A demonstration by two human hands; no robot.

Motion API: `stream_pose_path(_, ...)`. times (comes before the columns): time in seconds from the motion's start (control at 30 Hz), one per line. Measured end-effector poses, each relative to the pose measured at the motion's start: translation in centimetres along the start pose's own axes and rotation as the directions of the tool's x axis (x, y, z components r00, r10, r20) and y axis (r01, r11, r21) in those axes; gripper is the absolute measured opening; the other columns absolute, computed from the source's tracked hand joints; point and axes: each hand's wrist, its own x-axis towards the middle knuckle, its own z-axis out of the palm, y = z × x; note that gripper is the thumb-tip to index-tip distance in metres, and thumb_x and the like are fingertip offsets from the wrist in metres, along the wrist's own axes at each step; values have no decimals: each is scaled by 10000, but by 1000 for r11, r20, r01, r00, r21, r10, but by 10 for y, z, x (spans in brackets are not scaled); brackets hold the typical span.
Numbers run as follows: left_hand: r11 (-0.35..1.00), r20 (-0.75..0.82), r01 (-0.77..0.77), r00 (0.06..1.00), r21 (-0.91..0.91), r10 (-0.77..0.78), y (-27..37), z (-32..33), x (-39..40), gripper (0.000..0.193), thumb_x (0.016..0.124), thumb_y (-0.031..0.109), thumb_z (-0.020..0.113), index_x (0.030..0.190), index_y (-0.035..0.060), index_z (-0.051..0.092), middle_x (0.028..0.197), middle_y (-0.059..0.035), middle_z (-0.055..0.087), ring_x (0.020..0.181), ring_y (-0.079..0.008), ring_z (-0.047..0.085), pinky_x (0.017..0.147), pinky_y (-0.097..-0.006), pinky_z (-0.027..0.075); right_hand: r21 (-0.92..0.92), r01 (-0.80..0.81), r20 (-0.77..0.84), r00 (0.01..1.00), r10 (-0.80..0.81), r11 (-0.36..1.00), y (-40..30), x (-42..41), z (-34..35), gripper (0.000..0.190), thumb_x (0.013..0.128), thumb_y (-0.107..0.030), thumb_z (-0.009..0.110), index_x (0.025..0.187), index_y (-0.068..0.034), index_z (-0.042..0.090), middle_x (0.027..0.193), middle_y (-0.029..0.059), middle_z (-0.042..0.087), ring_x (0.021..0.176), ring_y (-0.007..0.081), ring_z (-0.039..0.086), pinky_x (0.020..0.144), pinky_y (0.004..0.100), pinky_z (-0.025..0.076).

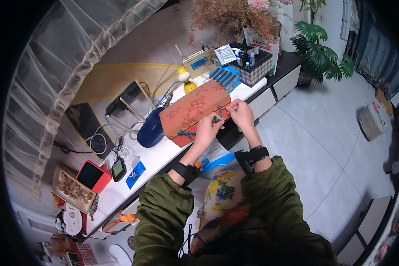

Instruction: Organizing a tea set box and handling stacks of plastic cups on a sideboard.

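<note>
A reddish-orange box with a floral pattern (196,106) lies on the white top of a long cabinet, its front edge towards me. Green ribbons hang at that edge. The left one (185,133) is tied in a bow. At the right ribbon, my left hand (208,129) pinches one green end between thumb and fingertips. My right hand (241,113) pinches the other end, close beside it. Both wrists wear black straps.
Behind the box stand a yellow giraffe figure (185,79) and a blue plastic case (231,78). A dark blue rounded device (151,128) adjoins its left end. A checked organizer (256,71) stands at the right; a red-framed device (93,176) stands far left.
</note>
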Motion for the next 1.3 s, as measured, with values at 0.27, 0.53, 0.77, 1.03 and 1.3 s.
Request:
stream_pose_path(0.27, 844, 59, 252, 965, -474, -255, 5, 11, 4, 245, 888, 239, 472, 835, 22, 573, 810, -43, 627, 723, -75, 564, 640, -187, 419, 21, 69, 68, 995, -70, 997, 5, -3, -6, 164, 704, -218, 637, 785, -78, 608, 751, 112, 635, 755, 287, 607, 661, 372, 472)
stream_pose_path(0.53, 505, 159, 419, 863, -755, -479, 22, 12, 8, 214, 898, 264, 448, 914, 82, 559, 890, -29, 632, 694, -53, 589, 615, -158, 482, 144, 76, 124, 988, -94, 987, 3, 0, 0, 156, 722, -217, 638, 781, -73, 650, 707, 95, 638, 691, 250, 618, 618, 330, 479)
stream_pose_path(0.77, 438, 162, 430, 835, -789, -526, 21, 16, 11, 190, 893, 223, 455, 955, 78, 560, 825, 3, 623, 672, -39, 583, 605, -185, 504, 119, 112, 109, 986, -125, 987, 1, 1, -7, 142, 718, -203, 650, 765, -70, 651, 666, 79, 635, 636, 231, 616, 586, 319, 471)
stream_pose_path(1.03, 309, 373, 575, 769, -757, -518, -8, 12, 10, 197, 880, 159, 447, 1042, 96, 539, 736, 24, 555, 600, -48, 529, 609, -220, 506, 48, 94, 65, 993, -97, 994, -2, 1, -7, 130, 687, -203, 673, 753, -93, 653, 736, 102, 635, 702, 267, 611, 614, 353, 471)
stream_pose_path(1.3, 234, 264, 469, 769, -851, -582, -1, 22, 15, 100, 862, 175, 440, 821, 102, 494, 681, 21, 472, 563, -59, 434, 562, -220, 452, 18, 118, 54, 991, -119, 993, -6, -3, -6, 129, 681, -211, 680, 746, -104, 648, 737, 107, 631, 715, 283, 603, 621, 359, 472)
